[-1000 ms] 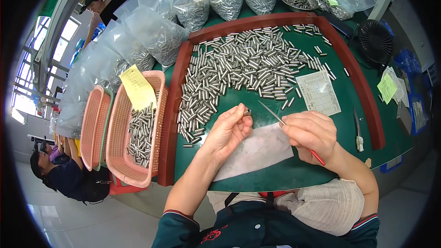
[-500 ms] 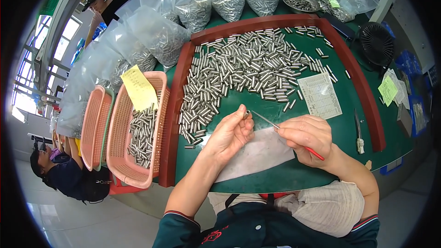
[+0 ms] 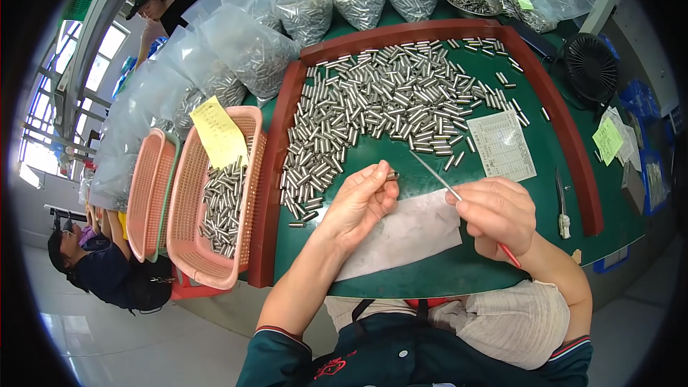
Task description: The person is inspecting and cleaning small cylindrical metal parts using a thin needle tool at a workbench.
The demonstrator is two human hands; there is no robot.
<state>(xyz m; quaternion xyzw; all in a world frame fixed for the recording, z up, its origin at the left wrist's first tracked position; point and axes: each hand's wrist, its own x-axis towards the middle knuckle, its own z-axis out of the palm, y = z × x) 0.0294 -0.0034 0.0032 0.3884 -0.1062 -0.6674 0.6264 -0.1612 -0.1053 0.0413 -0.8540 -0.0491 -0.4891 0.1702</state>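
Between the thumb and fingers of my left hand (image 3: 362, 204) is a small metal tube (image 3: 393, 175), mostly covered by the fingertips. My right hand (image 3: 499, 213) grips a slim tool with a red handle (image 3: 434, 173), which looks like a needle file. Its grey tip points up and left, a short way from the tube and not touching it. A grey cloth (image 3: 401, 240) lies on the green table beneath both hands. Beyond them spreads a heap of shiny metal tubes (image 3: 387, 100), with a printed paper sheet (image 3: 502, 145) by its right edge.
A red-brown frame (image 3: 562, 140) borders the work area. At left stand a pink basket (image 3: 188, 240) holding tubes and a yellow note, and another pink basket (image 3: 147, 197). Filled plastic bags (image 3: 304, 11) line the back. At right are a black fan (image 3: 589, 68) and a thin pointed tool (image 3: 562, 204).
The right hand has moved right and slightly down, drawing the slim tool's tip away from the tube. The left hand keeps its hold, and the tube has turned slightly.
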